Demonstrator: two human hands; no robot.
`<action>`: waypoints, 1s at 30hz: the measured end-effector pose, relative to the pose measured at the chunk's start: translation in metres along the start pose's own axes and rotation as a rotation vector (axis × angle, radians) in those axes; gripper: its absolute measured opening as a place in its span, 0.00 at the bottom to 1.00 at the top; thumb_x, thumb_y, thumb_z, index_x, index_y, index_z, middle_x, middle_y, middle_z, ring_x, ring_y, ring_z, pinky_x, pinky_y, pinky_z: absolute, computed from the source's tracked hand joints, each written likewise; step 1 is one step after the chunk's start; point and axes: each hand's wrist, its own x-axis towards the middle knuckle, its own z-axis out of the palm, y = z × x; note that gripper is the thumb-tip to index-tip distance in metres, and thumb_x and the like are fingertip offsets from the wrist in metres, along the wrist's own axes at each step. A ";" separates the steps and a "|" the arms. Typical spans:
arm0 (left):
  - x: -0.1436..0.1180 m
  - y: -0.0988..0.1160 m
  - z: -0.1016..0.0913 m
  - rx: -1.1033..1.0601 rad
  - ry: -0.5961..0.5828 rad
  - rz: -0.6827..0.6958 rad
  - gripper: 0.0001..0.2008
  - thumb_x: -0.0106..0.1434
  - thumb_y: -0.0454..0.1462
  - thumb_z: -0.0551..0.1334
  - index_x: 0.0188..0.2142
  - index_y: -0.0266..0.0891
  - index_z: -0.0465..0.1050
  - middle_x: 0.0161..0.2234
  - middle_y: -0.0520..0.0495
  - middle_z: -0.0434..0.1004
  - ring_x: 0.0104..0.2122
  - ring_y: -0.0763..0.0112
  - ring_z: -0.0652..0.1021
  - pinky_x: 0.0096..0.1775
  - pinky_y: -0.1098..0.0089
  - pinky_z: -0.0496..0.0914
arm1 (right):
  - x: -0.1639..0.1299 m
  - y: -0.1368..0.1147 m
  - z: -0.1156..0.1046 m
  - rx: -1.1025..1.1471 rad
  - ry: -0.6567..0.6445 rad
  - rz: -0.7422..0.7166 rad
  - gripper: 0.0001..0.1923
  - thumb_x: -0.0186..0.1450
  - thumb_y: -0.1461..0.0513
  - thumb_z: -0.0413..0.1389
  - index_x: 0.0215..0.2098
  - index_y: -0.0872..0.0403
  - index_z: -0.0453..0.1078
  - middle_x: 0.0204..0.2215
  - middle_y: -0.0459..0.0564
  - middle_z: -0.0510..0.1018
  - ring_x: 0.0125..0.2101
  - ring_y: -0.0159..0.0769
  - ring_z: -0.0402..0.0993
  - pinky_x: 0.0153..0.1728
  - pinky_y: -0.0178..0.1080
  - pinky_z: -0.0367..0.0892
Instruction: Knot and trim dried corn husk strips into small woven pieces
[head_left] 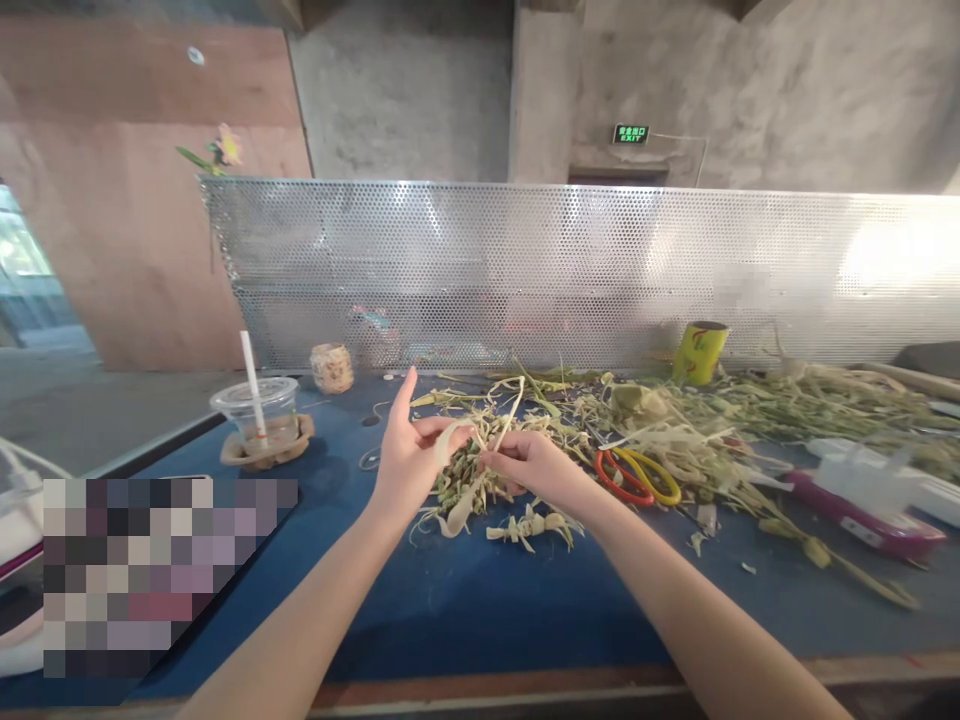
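A pale, curled strip of dried plant (456, 515) hangs between my hands, with a narrow end sticking up past my right fingers. My left hand (409, 455) pinches it while one digit points upward. From the other side, the fingertips of my right hand (529, 460) are closed on the same strip. Beneath the hands lies a heap of short dried greenish pieces (469, 480). Nearer to me is a small knotted bundle of dried strips (534, 527). Scissors with one red and one yellow handle loop (634, 476) rest to the right of my right hand.
Loose dried stalks (817, 410) spread over the right side of the blue tabletop (450, 620). A yellow can (700, 352) stands by the perforated metal screen (465, 250). Left are a lidded cup (270, 415) with straw and a small jar (331, 368). A purple-and-white power strip (862, 515) lies right.
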 end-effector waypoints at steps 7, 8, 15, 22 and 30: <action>0.000 -0.002 0.000 -0.049 -0.057 -0.107 0.48 0.50 0.38 0.65 0.61 0.40 0.35 0.31 0.46 0.77 0.34 0.65 0.76 0.37 0.65 0.70 | -0.001 -0.001 -0.005 -0.089 0.023 0.019 0.17 0.55 0.51 0.54 0.30 0.58 0.69 0.13 0.39 0.60 0.15 0.23 0.55 0.18 0.30 0.51; -0.001 -0.002 0.000 -0.031 -0.126 -0.168 0.49 0.50 0.38 0.66 0.61 0.40 0.34 0.34 0.43 0.76 0.35 0.64 0.76 0.37 0.64 0.70 | -0.001 -0.001 -0.007 -0.110 0.042 0.003 0.17 0.54 0.51 0.56 0.31 0.58 0.69 0.14 0.39 0.60 0.16 0.23 0.54 0.18 0.30 0.50; -0.003 0.006 -0.003 0.120 -0.356 -0.284 0.50 0.50 0.37 0.65 0.61 0.35 0.30 0.27 0.45 0.78 0.32 0.62 0.77 0.39 0.62 0.66 | 0.003 0.003 -0.013 -0.226 0.078 -0.053 0.15 0.56 0.53 0.55 0.29 0.57 0.72 0.16 0.43 0.65 0.18 0.25 0.56 0.19 0.30 0.52; -0.004 0.006 -0.004 0.160 -0.372 -0.236 0.47 0.51 0.37 0.63 0.61 0.36 0.32 0.23 0.49 0.75 0.27 0.66 0.75 0.32 0.65 0.65 | -0.001 -0.003 -0.016 -0.100 0.100 -0.001 0.12 0.56 0.55 0.54 0.26 0.57 0.67 0.13 0.40 0.64 0.14 0.24 0.58 0.18 0.30 0.54; -0.008 0.011 -0.009 0.089 -0.364 -0.258 0.49 0.49 0.36 0.65 0.61 0.37 0.32 0.25 0.48 0.76 0.30 0.64 0.76 0.35 0.63 0.66 | -0.002 -0.005 -0.026 0.108 0.050 -0.040 0.16 0.56 0.51 0.55 0.30 0.56 0.64 0.17 0.40 0.65 0.15 0.23 0.61 0.17 0.30 0.57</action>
